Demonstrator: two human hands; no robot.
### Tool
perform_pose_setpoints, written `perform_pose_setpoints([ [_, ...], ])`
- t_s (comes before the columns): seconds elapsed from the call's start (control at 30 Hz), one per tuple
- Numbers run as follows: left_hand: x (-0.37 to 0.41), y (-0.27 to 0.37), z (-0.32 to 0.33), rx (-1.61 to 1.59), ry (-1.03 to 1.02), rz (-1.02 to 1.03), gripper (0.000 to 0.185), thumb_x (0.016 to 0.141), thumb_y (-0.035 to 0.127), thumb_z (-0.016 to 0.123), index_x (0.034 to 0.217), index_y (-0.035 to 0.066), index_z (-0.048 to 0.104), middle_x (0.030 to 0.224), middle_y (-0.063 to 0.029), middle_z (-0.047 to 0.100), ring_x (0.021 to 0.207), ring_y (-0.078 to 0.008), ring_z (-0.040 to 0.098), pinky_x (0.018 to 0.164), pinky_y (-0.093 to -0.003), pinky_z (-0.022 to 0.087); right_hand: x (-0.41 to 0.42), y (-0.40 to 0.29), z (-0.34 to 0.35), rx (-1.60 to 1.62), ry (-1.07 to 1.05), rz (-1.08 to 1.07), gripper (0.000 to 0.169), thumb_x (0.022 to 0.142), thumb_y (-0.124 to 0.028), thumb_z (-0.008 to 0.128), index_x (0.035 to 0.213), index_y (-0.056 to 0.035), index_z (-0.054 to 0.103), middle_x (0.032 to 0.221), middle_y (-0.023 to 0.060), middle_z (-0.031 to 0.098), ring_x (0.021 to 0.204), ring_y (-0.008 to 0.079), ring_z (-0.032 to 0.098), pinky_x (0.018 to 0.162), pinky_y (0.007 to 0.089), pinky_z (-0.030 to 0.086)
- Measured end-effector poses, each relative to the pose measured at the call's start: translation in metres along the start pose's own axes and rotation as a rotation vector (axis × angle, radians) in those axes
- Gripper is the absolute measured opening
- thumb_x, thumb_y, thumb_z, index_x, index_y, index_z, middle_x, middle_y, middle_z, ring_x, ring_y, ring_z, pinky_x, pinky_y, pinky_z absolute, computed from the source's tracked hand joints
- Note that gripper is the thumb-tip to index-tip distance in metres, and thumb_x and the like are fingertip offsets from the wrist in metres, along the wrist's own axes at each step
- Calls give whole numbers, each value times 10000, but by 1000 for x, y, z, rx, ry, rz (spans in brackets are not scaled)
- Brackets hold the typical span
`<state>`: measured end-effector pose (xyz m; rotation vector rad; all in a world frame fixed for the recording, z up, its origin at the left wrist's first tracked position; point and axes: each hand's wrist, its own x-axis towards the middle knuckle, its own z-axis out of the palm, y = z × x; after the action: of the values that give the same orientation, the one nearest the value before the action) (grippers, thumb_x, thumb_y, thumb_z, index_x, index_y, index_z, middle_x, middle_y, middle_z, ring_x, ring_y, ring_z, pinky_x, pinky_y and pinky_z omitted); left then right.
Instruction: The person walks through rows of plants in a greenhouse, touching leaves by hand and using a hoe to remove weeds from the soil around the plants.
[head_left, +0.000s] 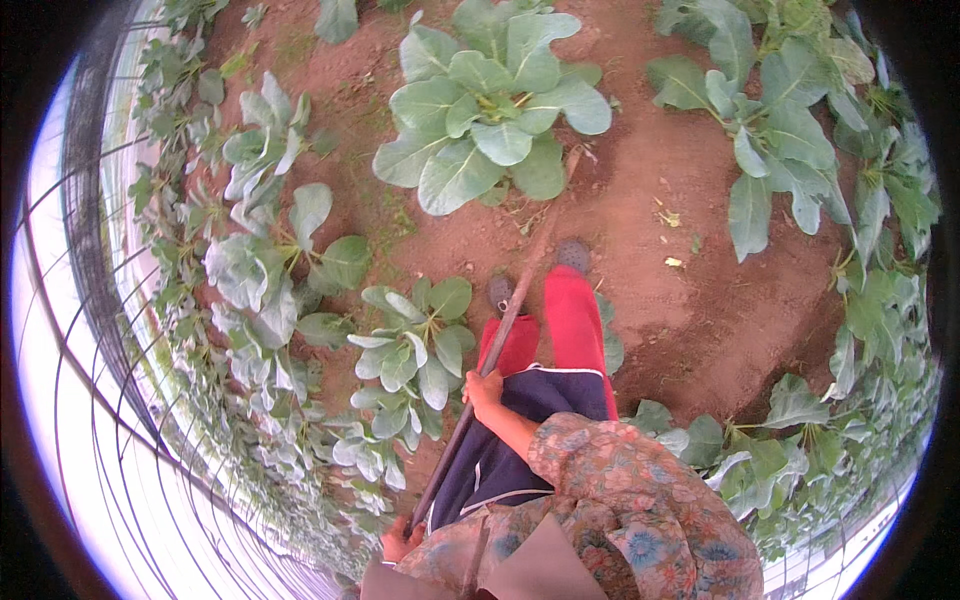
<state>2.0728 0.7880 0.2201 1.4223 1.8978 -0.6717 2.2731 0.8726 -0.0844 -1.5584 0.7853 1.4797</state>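
Observation:
Both my hands grip one long wooden pole (515, 304), which slants from my lower left up across my feet. My right hand (484, 390) closes around its middle, in front of my dark blue apron. Lower down, near the bottom edge, my left hand (401, 538) holds the near end. The pole's far end meets the soil beside a large leafy brassica plant (480, 112); what is fixed to that end, if anything, is hidden or too blurred to tell.
Reddish soil (637, 285) lies around my dark shoes (574, 256). A smaller brassica plant (412, 341) grows close on the left, with a dense row beyond it. More leafy plants (780, 135) stand on the right. Netting on a curved frame (82, 360) runs along the far left.

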Motion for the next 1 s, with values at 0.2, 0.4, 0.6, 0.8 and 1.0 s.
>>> perform_pose_setpoints([
  [0.2, 57, 40, 6, -41, -65, 128, 349, 777, 338, 637, 979, 55, 613, 745, -163, 633, 682, -306, 633, 606, -367, 487, 37, -50, -9, -61, 37, -194, 155, 731, -59, 559, 663, 8, 438, 454, 86, 484, 336, 214, 499, 318, 357, 391],
  [0.4, 138, 92, 23, -25, -103, 331, 387, 797, 354, 618, 1072, 84, 587, 822, -172, 632, 726, -319, 627, 628, -374, 487, 122, -110, -3, -139, 191, -377, 231, 761, -91, 562, 579, -4, 449, 455, 79, 472, 322, 202, 466, 292, 348, 382],
  [0.6, 110, -55, -16, 13, 7, 241, 381, 761, 339, 651, 1045, 90, 604, 828, -165, 629, 751, -323, 620, 657, -382, 490, 143, 103, 22, -204, 426, -439, 224, 762, -73, 578, 598, -12, 438, 451, 78, 464, 306, 209, 452, 274, 358, 369],
  [0.8, 20, -195, -76, 143, 148, 25, 316, 707, 285, 670, 967, 109, 644, 753, -142, 629, 674, -312, 622, 593, -382, 495, -40, 229, 95, -3, 30, -28, 190, 692, -42, 603, 639, -21, 422, 475, 73, 459, 323, 214, 451, 293, 358, 376],
  [1.0, -20, -263, -25, -77, 146, 77, 323, 702, 305, 667, 971, 127, 647, 759, -136, 628, 678, -322, 616, 597, -389, 498, -69, 249, 61, -68, 4, 193, 146, 699, -45, 585, 682, -24, 441, 507, 63, 441, 356, 197, 436, 323, 363, 397],
])
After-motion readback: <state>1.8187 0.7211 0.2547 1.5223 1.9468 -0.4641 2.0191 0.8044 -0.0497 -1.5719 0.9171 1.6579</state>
